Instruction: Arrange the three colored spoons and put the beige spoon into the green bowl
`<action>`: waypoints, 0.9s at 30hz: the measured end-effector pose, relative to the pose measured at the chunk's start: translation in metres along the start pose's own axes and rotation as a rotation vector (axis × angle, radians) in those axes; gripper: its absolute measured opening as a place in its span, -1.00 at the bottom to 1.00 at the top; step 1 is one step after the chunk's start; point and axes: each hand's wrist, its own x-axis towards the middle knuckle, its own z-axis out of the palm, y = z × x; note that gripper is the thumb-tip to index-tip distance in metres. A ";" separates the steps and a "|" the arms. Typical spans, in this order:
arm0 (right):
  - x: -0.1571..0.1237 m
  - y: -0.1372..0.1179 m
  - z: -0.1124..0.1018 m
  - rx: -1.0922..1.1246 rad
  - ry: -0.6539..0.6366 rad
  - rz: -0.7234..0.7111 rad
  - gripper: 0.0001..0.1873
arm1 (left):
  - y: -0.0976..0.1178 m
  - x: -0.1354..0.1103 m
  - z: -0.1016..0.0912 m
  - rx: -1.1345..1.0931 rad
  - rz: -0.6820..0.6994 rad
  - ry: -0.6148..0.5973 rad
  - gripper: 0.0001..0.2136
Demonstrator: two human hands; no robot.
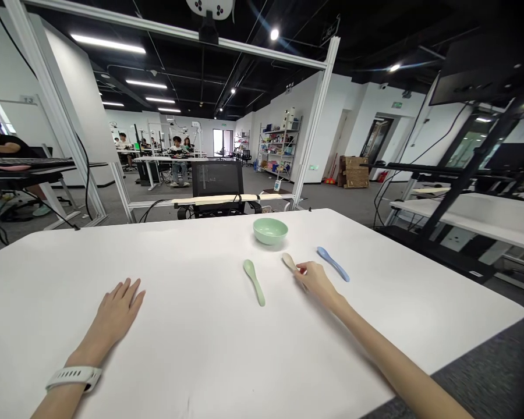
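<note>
My right hand [317, 280] is closed around the handle of a beige spoon [289, 261], whose bowl end points away from me, low over the table. To its left lies a green spoon [254, 283], and to its right a blue spoon [333, 264]. Behind the spoons stands a light green bowl [270, 231], upright; its inside shows only a little. My left hand [117, 310] rests palm down on the left part of the table, fingers stretched out and holding nothing. A pale watch strap circles that wrist.
The white table [179, 349] has rounded far corners. A metal frame [317, 122] rises behind it, with a black chair [217, 180] beyond. A monitor arm [458, 169] and a second white desk [484, 224] stand at the right. Several people sit at desks far back.
</note>
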 end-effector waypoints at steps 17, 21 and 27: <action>-0.004 -0.009 -0.001 -0.018 0.021 0.021 -0.53 | 0.001 0.001 -0.001 -0.023 -0.012 -0.023 -0.24; -0.003 -0.006 0.000 -0.023 0.010 0.019 -0.56 | 0.000 0.002 -0.001 -0.027 -0.002 -0.011 -0.24; 0.000 0.003 0.003 -0.068 0.047 0.012 -0.64 | -0.001 0.002 0.002 -0.024 0.001 0.012 -0.24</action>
